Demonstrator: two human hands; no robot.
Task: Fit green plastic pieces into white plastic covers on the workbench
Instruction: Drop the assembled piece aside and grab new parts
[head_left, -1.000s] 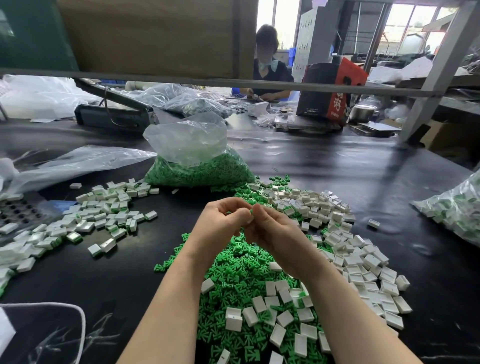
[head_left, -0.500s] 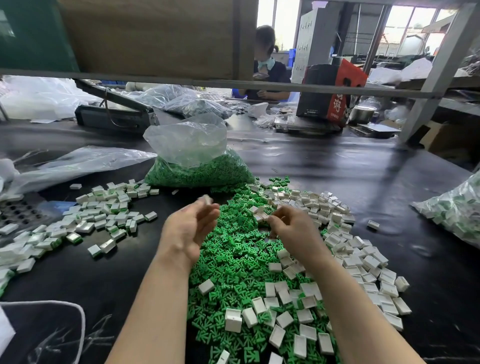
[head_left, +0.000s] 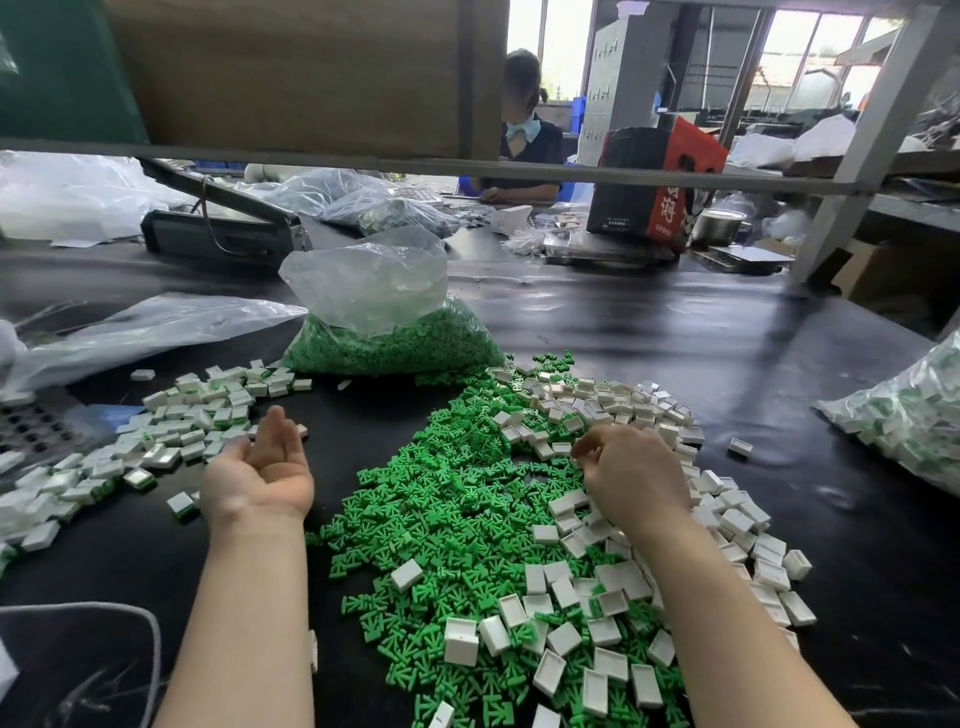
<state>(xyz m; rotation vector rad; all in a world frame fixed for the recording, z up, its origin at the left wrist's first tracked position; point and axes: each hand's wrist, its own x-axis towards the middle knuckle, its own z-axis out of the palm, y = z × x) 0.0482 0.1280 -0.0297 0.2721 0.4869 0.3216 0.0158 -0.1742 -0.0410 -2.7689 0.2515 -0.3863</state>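
Nearest the near edge of the dark worktop (head_left: 727, 332), a heap of small green plastic pieces (head_left: 457, 525) spreads across the middle, with loose white rectangular plastic covers (head_left: 613, 597) scattered over its right side and running back toward the far end of the heap. The right hand (head_left: 636, 475) rests palm down on that mix of covers and green pieces, its grip curled with the fingertips drawn together at the front; whether they pinch a piece cannot be told. The left hand (head_left: 267, 462) lies left of the heap, palm up, its grip spread and holding nothing. Just beyond and left of it sits a separate batch of white covers with green showing at their edges (head_left: 171, 431), reaching toward the left edge. Farther back, a clear plastic bag of green pieces (head_left: 384, 332) stands at the head of the heap. At the right edge lies another clear bag of white and green parts (head_left: 914, 421). Across the worktop a person in a dark top (head_left: 522, 145) sits
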